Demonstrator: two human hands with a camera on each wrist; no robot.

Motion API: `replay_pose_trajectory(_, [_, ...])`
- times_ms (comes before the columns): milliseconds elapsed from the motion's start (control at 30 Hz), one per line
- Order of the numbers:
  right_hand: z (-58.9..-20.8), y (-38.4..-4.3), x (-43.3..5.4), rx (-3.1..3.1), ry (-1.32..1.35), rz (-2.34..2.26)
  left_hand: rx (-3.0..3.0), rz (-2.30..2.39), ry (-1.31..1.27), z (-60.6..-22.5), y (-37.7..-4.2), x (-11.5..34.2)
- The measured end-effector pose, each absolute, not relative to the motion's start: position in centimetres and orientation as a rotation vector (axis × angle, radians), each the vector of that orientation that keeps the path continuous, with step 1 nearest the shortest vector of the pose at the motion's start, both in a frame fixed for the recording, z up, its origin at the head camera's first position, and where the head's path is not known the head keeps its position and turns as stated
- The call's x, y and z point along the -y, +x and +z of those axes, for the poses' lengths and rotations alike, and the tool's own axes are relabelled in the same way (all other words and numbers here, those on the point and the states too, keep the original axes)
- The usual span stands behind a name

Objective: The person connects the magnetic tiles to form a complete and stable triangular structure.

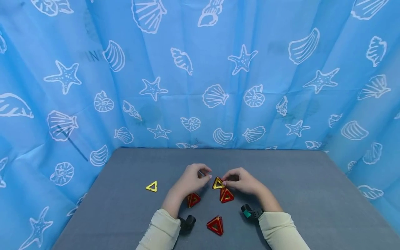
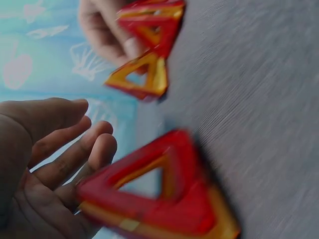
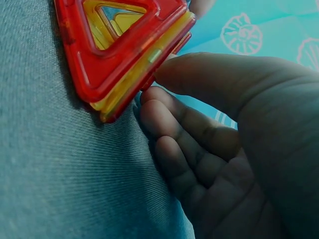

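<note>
My right hand [image 1: 242, 180] pinches the right edge of a yellow triangular magnetic tile [image 1: 217, 188], with red along its border, between thumb and fingertips. Just below it, a red and yellow triangular tile stack [image 1: 222, 196] lies on the table; in the left wrist view the two meet at a corner. My left hand [image 1: 190, 177] hovers to the left of the pinched tile, fingers loosely curved and holding nothing. Beside that wrist lies another red and yellow tile stack [image 1: 196, 196], large and blurred in the left wrist view.
A third red and yellow tile stack [image 1: 221, 225] lies nearer the front, between the forearms. Off to the left is a lone yellow triangular tile [image 1: 156, 186]. The grey table [image 1: 297, 180] ends at a blue shell-patterned curtain [image 1: 200, 73].
</note>
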State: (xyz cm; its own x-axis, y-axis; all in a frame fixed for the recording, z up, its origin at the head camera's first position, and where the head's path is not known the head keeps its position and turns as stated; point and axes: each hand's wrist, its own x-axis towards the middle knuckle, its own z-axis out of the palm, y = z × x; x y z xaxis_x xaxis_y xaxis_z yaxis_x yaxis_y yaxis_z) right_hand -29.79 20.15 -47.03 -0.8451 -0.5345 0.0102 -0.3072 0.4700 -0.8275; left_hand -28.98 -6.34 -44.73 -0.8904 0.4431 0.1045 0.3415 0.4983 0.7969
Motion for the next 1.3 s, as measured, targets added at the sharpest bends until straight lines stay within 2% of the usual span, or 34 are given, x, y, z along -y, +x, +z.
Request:
replay_pose_trajectory(400, [-47.0, -29.6, -20.0, -2.496, -0.712, -1.304, -2.749, 1.378, 0.51, -42.5, -28.4, 10.6])
replay_pose_trajectory(1000, [-47.1, -29.6, -19.5, -2.464, -0.699, -1.323, -2.849, 1.079, 0.346, -44.9, -27.6, 23.8])
replay_pose_trajectory(1300, [-47.2, -29.7, -19.6, -2.443, -0.717, -1.353, -2.729, 1.003, 0.287, -45.1, -27.4, 25.9])
